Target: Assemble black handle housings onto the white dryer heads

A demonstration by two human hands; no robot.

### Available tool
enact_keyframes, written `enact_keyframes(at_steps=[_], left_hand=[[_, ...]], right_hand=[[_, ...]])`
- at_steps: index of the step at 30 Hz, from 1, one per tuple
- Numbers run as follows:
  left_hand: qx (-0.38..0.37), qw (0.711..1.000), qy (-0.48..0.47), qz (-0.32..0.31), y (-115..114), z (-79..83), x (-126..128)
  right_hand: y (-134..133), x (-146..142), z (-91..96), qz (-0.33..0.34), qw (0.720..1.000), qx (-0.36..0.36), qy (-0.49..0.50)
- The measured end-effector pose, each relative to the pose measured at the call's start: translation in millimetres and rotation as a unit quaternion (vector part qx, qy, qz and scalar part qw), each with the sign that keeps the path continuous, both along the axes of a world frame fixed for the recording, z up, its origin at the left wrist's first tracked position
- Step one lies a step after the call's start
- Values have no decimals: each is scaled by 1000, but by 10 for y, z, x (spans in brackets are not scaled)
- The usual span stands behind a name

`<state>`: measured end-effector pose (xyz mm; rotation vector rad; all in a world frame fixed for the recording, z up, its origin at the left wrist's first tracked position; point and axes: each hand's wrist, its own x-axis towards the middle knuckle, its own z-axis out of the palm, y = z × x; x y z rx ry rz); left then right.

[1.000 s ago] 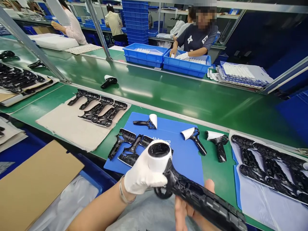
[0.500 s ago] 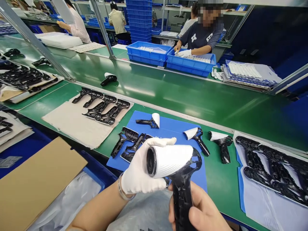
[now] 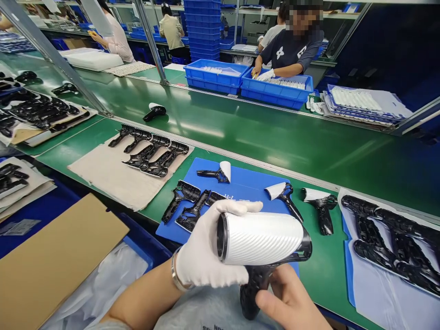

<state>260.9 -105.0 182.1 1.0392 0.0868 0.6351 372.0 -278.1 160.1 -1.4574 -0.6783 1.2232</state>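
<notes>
A hair dryer housing (image 3: pixel 264 238) with a white ribbed barrel and a black handle is held up close to me, its round black-rimmed end facing left. My left hand (image 3: pixel 209 247), in a white glove, wraps that end, fingers behind and thumb beneath the barrel. Bare, my right hand (image 3: pixel 288 298) grips the black handle from the right; some of its fingers are hidden behind it. Beyond, on a blue mat (image 3: pixel 240 183), lie a black-and-white half shell (image 3: pixel 220 173) and black half shells (image 3: pixel 180 197). Further white-and-black shells (image 3: pixel 283 195) rest to the right.
A beige sheet (image 3: pixel 103 174) with several black shells lies at left, a stack of black shells (image 3: pixel 388 238) at right. A cardboard flap (image 3: pixel 62 261) covers part of a blue bin. Across the green bench (image 3: pixel 275 137), a person (image 3: pixel 292 50) works at blue crates (image 3: pixel 275 96).
The housing has tilted, so its ribbed white side now faces me more and the handle points lower and away. My hands moved slightly right with it.
</notes>
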Motion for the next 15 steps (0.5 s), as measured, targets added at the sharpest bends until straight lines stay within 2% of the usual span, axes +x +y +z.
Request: enact_keyframes(at_steps=[2,6,11,15], left_hand=[[-5,1000,4,3,-15,24,-2],[-4,1000,11,-4,-40,77,-7],[-4,1000,3,-9,-47,97,1],[0,1000,2,5,-60,104,3]], right_hand=[[3,20,-67,-8,999,16,-33],[39,96,-182,36,991,71,-107],[69,153,-209,64,989,54,-123],[78,168,-200,58,989,56,-124]])
